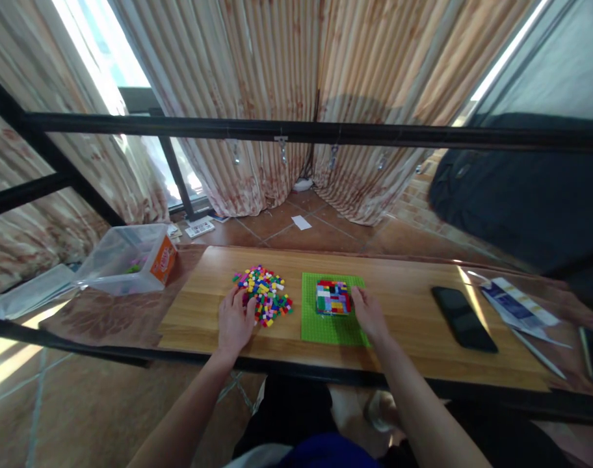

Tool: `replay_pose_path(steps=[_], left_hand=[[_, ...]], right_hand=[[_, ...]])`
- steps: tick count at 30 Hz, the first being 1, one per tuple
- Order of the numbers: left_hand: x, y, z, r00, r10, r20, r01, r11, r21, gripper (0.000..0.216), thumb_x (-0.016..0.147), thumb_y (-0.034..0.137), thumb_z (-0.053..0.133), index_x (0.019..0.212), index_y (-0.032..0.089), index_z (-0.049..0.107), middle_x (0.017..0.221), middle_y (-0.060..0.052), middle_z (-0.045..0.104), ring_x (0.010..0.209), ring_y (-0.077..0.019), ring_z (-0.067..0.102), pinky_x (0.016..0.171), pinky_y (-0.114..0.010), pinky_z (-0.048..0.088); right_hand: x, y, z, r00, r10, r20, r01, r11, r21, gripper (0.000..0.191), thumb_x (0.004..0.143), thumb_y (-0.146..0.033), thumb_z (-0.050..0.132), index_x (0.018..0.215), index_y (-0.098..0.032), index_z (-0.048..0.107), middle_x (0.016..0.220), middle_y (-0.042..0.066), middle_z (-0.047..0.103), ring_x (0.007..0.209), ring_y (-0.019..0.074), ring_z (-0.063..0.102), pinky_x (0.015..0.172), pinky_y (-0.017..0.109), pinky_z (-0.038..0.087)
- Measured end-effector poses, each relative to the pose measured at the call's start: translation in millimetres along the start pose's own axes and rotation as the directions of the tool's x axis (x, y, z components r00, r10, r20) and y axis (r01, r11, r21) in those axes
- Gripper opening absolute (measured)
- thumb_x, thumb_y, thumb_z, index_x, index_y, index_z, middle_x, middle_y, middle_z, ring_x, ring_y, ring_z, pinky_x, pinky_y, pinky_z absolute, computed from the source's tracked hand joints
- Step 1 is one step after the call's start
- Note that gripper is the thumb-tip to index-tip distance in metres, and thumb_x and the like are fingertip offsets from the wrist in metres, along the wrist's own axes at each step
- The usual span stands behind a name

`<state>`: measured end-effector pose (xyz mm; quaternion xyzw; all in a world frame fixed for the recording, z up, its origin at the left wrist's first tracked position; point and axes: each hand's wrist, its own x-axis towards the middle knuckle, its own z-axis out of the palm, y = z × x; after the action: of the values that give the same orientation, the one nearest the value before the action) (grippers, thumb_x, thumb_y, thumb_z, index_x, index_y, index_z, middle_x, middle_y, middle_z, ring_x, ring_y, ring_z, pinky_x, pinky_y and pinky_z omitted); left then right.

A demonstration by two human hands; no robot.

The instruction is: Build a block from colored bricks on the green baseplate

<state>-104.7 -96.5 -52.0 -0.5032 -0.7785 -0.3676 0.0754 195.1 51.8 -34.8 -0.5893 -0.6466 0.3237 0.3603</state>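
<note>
At the near left side of a pile of small colourful toy bricks [267,292], my left hand [235,322] reaches in with its fingers apart and slightly bent, the tips among the bricks. A green studded baseplate [320,329] lies to the right of the pile. On it stands a low, roughly square build of multicoloured bricks [333,298]. My right hand [367,312] is over the baseplate's right edge, its fingertips drawn together close beside the build's right side. Whether they touch the build or pinch a small brick cannot be made out.
A wooden board [404,305] bears the bricks and a black phone [465,318]. Far left stands a clear plastic box [123,260] with an orange label. Paper packets [521,305] and a white pen-like stick [539,354] lie at right. A black metal bar [296,130] crosses beyond the table.
</note>
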Motion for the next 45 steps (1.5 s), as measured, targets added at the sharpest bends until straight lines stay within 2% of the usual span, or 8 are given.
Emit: replay_pose_path(steps=[7,13,16,19,23,28,34,45], left_hand=[[-0.9,0.3,-0.2,1.0,-0.016,-0.004,0.016,1.0,-0.021,0.038,0.095,0.041,0.046,0.116,0.014,0.062,0.126,-0.019,0.06,0.123,-0.0331,0.055,0.105,-0.054,0.044],[-3.5,3.2,-3.1,0.999,-0.054,0.003,0.054,0.998,-0.041,0.036,0.097,0.038,0.043,0.117,0.014,0.061,0.124,-0.019,0.062,0.123,-0.0309,0.056,0.106,-0.052,0.044],[-4.2,4.2,-4.5,0.998,-0.065,0.009,0.065,0.996,-0.066,0.036,0.098,0.036,0.041,0.118,0.013,0.061,0.124,-0.018,0.062,0.123,-0.0294,0.056,0.107,-0.05,0.044],[-4.2,4.5,-5.0,0.997,-0.079,0.008,0.08,0.992,-0.093,0.036,0.099,0.036,0.04,0.117,0.013,0.061,0.123,-0.018,0.063,0.122,-0.0288,0.056,0.107,-0.05,0.044],[-3.9,4.4,-5.7,0.996,-0.09,0.011,0.091,0.988,-0.124,0.036,0.099,0.037,0.04,0.117,0.013,0.061,0.123,-0.017,0.064,0.122,-0.028,0.057,0.107,-0.049,0.043],[-3.6,4.0,-7.3,0.994,-0.109,0.007,0.109,0.978,-0.177,0.035,0.099,0.035,0.039,0.116,0.014,0.061,0.122,-0.017,0.065,0.119,-0.0263,0.058,0.107,-0.048,0.044],[-4.2,4.3,-7.1,0.992,-0.128,0.007,0.127,0.973,-0.192,0.033,0.098,0.034,0.042,0.115,0.015,0.062,0.122,-0.015,0.065,0.119,-0.0259,0.058,0.107,-0.048,0.043],[-3.7,6.1,-9.7,0.991,-0.135,-0.021,0.127,0.968,-0.215,0.033,0.099,0.036,0.041,0.114,0.015,0.062,0.121,-0.015,0.065,0.117,-0.0257,0.058,0.105,-0.047,0.046]], right_hand=[[-10.9,2.6,7.6,1.0,-0.001,-0.005,0.001,0.997,-0.081,0.073,0.087,-0.065,0.039,0.126,-0.007,0.062,0.115,0.023,0.069,0.103,0.0316,0.065,0.093,0.046,0.047],[-14.1,21.8,-6.6,0.997,-0.019,-0.075,0.026,0.996,0.09,0.058,0.085,-0.059,0.05,0.116,-0.013,0.068,0.101,0.015,0.073,0.09,0.0257,0.067,0.083,0.042,0.051],[-25.0,10.3,-13.1,0.983,-0.038,-0.179,0.054,0.995,0.087,0.052,0.085,-0.055,0.054,0.111,-0.012,0.069,0.095,0.015,0.073,0.082,0.0244,0.067,0.075,0.039,0.051],[-48.3,-20.5,-7.1,0.951,-0.212,-0.226,0.223,0.975,0.021,0.039,0.089,-0.049,0.055,0.102,-0.015,0.071,0.095,0.013,0.073,0.08,0.022,0.067,0.073,0.035,0.051],[-85.8,-62.5,28.5,0.891,-0.449,0.064,0.442,0.891,0.101,0.025,0.093,-0.039,0.053,0.094,-0.022,0.072,0.094,0.007,0.072,0.087,0.0206,0.066,0.081,0.035,0.052],[-112.9,-79.7,80.5,0.814,-0.464,0.35,0.505,0.863,-0.031,0.019,0.091,-0.027,0.055,0.102,-0.024,0.07,0.101,0.008,0.071,0.096,0.0229,0.063,0.086,0.037,0.05],[-115.3,-79.5,104.4,0.81,-0.457,0.368,0.55,0.809,-0.206,0.023,0.089,-0.024,0.058,0.11,-0.024,0.068,0.102,0.009,0.068,0.098,0.0249,0.061,0.084,0.036,0.048],[-109.9,-81.0,108.1,0.801,-0.463,0.381,0.57,0.785,-0.244,0.017,0.094,-0.025,0.056,0.106,-0.021,0.067,0.099,0.008,0.067,0.094,0.0237,0.061,0.079,0.032,0.046]])
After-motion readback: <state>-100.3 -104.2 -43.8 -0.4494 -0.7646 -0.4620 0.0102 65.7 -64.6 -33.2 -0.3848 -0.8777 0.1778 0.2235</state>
